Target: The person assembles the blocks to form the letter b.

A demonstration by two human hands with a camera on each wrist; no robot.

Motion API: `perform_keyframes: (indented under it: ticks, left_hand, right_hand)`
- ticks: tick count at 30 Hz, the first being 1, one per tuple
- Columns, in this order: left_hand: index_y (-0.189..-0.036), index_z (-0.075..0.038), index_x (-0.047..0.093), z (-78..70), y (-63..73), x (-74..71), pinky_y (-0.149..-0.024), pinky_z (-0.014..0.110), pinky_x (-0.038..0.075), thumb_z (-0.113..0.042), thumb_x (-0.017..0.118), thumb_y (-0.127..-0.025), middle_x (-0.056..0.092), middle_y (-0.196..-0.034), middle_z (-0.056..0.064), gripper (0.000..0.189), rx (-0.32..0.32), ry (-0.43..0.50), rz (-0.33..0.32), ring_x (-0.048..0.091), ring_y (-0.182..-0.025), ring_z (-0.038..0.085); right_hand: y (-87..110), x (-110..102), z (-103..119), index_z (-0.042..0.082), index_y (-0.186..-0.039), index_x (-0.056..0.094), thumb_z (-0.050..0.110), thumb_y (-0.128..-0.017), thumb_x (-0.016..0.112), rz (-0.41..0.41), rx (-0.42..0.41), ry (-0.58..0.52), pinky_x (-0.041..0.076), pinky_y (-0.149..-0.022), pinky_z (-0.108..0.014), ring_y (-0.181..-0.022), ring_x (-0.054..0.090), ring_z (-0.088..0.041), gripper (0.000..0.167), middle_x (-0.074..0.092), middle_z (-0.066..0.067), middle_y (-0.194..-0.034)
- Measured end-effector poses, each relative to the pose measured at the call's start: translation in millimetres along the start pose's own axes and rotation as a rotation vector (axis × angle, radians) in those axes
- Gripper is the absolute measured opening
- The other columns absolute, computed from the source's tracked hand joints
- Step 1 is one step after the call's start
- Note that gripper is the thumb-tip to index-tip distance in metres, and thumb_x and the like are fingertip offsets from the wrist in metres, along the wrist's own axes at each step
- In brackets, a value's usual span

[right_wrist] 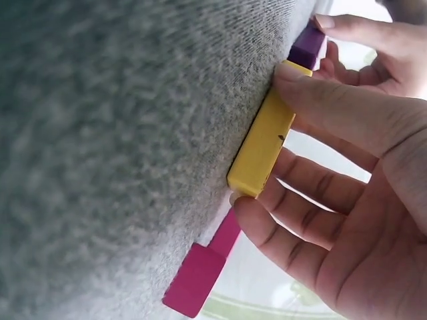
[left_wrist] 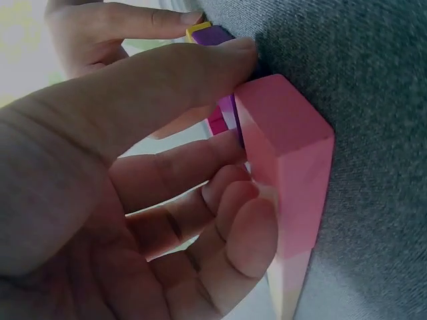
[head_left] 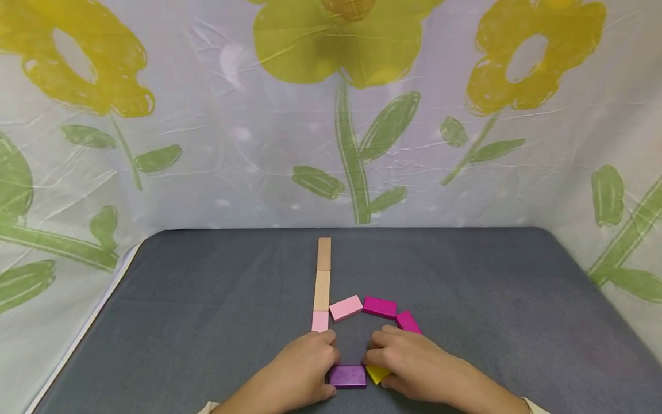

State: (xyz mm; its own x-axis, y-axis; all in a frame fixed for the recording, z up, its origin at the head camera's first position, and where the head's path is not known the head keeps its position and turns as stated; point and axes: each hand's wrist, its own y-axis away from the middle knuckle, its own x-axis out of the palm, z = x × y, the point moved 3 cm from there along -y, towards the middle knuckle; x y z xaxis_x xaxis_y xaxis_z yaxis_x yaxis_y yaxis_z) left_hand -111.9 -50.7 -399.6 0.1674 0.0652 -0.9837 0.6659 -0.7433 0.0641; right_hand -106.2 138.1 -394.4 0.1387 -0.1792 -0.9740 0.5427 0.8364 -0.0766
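My left hand (head_left: pixel 302 371) pinches the left end of a purple block (head_left: pixel 347 376) between thumb and index finger. Its other fingers lie against a pink block (left_wrist: pixel 293 173), large in the left wrist view. My right hand (head_left: pixel 414 363) grips a yellow block (right_wrist: pixel 263 143), thumb at one end and fingers along its far side. Purple and yellow ends meet or nearly meet. Beyond the hands, a light pink block (head_left: pixel 346 308) and two magenta blocks, one lying flat (head_left: pixel 380 307) and one slanted (head_left: pixel 408 322), form a curve. The right hand partly hides the slanted one.
Two wooden-coloured blocks, a darker one (head_left: pixel 323 253) and a paler one (head_left: pixel 322 290), continue a straight column from a pink block (head_left: pixel 320 321). Everything lies on a dark grey table surface (head_left: pixel 217 287). A flower-printed cloth (head_left: pixel 233 161) rises behind and beside it.
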Motion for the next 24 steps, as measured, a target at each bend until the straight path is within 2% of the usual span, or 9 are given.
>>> perform_keyframes:
  ticks: [7, 13, 18, 24]
  left_hand:
    - [-0.068, -0.018, 0.065, 0.0, 3.1, -2.4, -0.058, 0.025, 0.039, -0.024, 0.09, -0.063, 0.041, -0.073, -0.009, 0.026, 0.01, -0.005, -0.023, 0.039, -0.06, 0.006]
    - [-0.067, -0.018, 0.064, -0.2, 3.3, -3.8, -0.059, 0.025, 0.04, -0.024, 0.09, -0.064, 0.041, -0.074, -0.008, 0.027, 0.008, -0.013, -0.001, 0.039, -0.061, 0.007]
    - [-0.066, -0.018, 0.062, -1.0, 4.6, -3.7, -0.06, 0.025, 0.042, -0.024, 0.09, -0.062, 0.042, -0.074, -0.008, 0.029, 0.019, -0.031, -0.017, 0.041, -0.061, 0.007]
    - [-0.07, -0.016, 0.066, -0.3, 3.0, -5.8, -0.06, 0.024, 0.041, -0.021, 0.089, -0.067, 0.042, -0.075, -0.007, 0.024, -0.025, 0.023, 0.051, 0.039, -0.063, 0.007]
  right_hand:
    - [-3.0, 0.1, 1.1, 0.021, -0.099, 0.072, 0.017, -0.073, 0.088, -0.007, -0.013, 0.019, 0.042, -0.07, -0.016, -0.082, 0.047, -0.003, 0.031, 0.056, 0.012, -0.093]
    - [-4.1, 1.3, 1.4, 0.022, -0.1, 0.073, 0.015, -0.074, 0.087, -0.011, -0.027, 0.009, 0.041, -0.069, -0.015, -0.081, 0.047, -0.003, 0.03, 0.057, 0.011, -0.093]
    - [-5.0, 2.2, 1.2, 0.022, -0.099, 0.072, 0.017, -0.076, 0.087, 0.002, -0.031, 0.008, 0.041, -0.069, -0.015, -0.081, 0.046, -0.002, 0.029, 0.056, 0.011, -0.092]
    - [-5.0, 2.8, 0.1, 0.021, -0.101, 0.072, 0.018, -0.076, 0.088, -0.008, -0.027, 0.016, 0.041, -0.071, -0.016, -0.081, 0.047, -0.003, 0.029, 0.056, 0.011, -0.092]
